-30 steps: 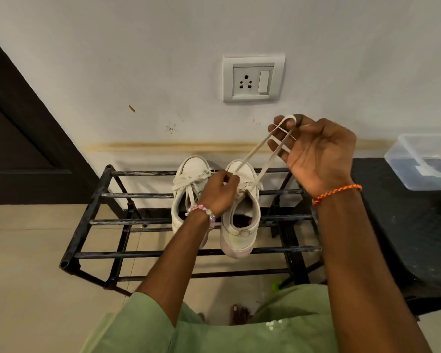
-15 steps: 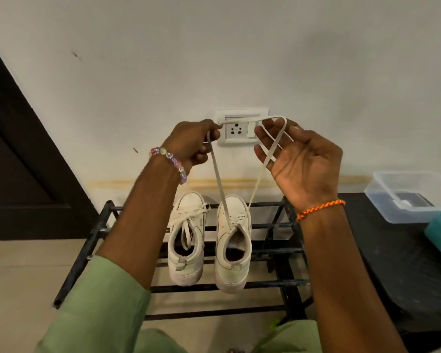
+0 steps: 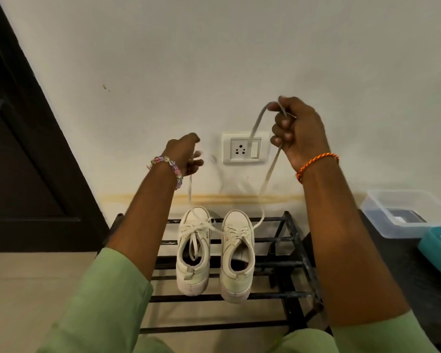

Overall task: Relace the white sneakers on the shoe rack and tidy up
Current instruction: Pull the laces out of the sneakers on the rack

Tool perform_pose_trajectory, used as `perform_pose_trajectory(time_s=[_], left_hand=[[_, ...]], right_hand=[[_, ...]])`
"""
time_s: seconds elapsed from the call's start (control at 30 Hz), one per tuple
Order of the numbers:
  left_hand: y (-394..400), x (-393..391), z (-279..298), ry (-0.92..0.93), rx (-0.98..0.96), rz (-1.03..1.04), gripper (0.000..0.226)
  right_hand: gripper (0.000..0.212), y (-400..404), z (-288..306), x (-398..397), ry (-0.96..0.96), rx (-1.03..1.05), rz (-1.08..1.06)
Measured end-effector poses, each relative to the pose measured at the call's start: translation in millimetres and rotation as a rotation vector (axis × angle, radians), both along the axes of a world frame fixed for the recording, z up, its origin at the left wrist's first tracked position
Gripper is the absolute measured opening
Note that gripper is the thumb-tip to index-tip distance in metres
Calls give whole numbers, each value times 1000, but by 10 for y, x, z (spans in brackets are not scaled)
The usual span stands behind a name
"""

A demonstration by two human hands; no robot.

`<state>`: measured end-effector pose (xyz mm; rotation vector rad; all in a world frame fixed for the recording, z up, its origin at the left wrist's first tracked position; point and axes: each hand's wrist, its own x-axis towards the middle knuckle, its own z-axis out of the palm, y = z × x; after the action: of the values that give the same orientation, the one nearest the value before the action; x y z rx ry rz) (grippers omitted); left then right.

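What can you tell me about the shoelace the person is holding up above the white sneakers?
The shoelace is a flat, off-white strip that looks like woven fabric. It runs up from the front eyelets of the right sneaker in two strands. The right hand grips one strand, which loops over its fingers in front of the wall socket. The left hand pinches the other strand, which crosses above the left sneaker. Both strands hang a little slack and motion-blurred. The upper eyelets of that shoe look unlaced.

A single head-worn wide-angle view looks forward and down from close behind both raised forearms, facing the wall (image 3: 239,59) squarely, with the shoe rack (image 3: 278,263) low at centre.
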<state>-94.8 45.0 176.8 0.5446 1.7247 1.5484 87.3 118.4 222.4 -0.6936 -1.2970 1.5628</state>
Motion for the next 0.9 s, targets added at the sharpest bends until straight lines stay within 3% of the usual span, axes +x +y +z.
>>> perform_pose_trajectory(time_s=[0.1, 0.17, 0.23, 0.3, 0.47, 0.6, 0.73, 0.9], left_hand=[[6, 81, -252, 175, -102, -7, 13], [-35, 120, -533, 387, -243, -64, 24], [-103, 224, -833, 601, -334, -142, 37], [-196, 396, -1129, 666, -276, -219, 28], [-363, 716, -1624, 630, -216, -402, 27], [-389, 803, -1719, 679, -97, -403, 25], [-365, 851, -1764, 736, -113, -385, 17], [-301, 915, -1802, 1000, -159, -306, 20]], right_hand=[[24, 27, -306, -13, -289, 90, -174], [23, 45, -624, 22, -523, 149, -238], [16, 15, -1021, 59, -799, 188, -197], [14, -85, -1423, 95, -981, 185, -126], [24, -309, -1980, 111, -1056, 110, 82], [34, -389, -2113, 144, -1006, 284, -50], [20, -436, -2196, 236, -1014, 334, -6], [12, -401, -2226, 304, -975, 276, -64]])
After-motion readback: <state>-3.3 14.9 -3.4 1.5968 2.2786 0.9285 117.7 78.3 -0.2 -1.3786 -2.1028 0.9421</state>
